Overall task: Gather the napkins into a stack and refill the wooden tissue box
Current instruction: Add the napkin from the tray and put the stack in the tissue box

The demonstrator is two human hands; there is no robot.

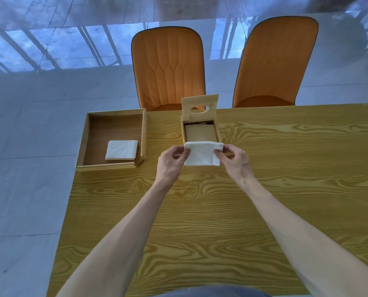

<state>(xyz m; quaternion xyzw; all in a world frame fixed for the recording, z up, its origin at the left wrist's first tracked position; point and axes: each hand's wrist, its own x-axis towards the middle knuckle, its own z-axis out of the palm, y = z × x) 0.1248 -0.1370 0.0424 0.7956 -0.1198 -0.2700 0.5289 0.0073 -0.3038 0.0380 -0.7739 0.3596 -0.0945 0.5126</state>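
A white napkin stack (201, 154) hangs between both hands, just in front of the wooden tissue box (218, 130). My left hand (171, 162) pinches its left edge and my right hand (235, 160) pinches its right edge. The box stands at the table's far edge with its lid (200, 103) flipped up; the lid has an oval slot. Inside the box a brown inner plate shows. A second folded white napkin pile (121, 150) lies in the wooden tray (81, 142) at the table's far left corner.
The wooden table (200, 211) has a yellow grain top. Two orange chairs (168, 67) (275, 61) stand behind its far edge. Pale tiled floor lies to the left, beyond the table's left edge.
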